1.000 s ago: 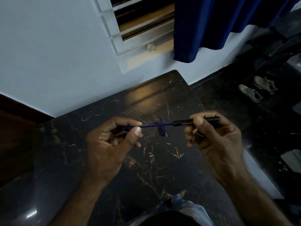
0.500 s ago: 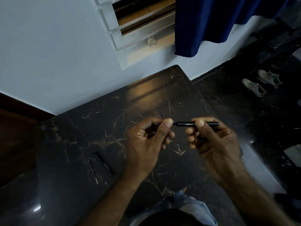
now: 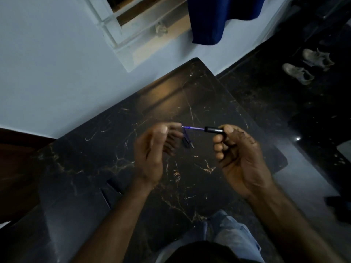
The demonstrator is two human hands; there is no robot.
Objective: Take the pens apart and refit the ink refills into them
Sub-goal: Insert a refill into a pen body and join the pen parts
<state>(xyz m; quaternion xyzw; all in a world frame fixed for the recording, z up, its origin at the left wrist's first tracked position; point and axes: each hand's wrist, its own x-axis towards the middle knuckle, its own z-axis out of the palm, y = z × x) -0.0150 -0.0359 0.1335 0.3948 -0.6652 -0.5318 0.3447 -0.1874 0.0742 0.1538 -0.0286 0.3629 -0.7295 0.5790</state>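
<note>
My right hand grips a black pen barrel and holds it level above the dark marble table. A thin blue ink refill sticks out of the barrel's left end. My left hand is blurred, and its fingertips meet the refill's free tip. Loose dark blue pen parts lie on the table just below the refill. Two more thin pen pieces lie blurred at the lower left, beside my left forearm.
The table's far corner meets a pale wall below a window frame. A blue curtain hangs at the upper right. A pair of shoes sits on the dark floor to the right. My knee in jeans is under the near edge.
The refill went nearly all the way into the barrel half a second ago. Now a short length shows again, and my left hand has shifted left. The right hand has kept hold of the barrel.
</note>
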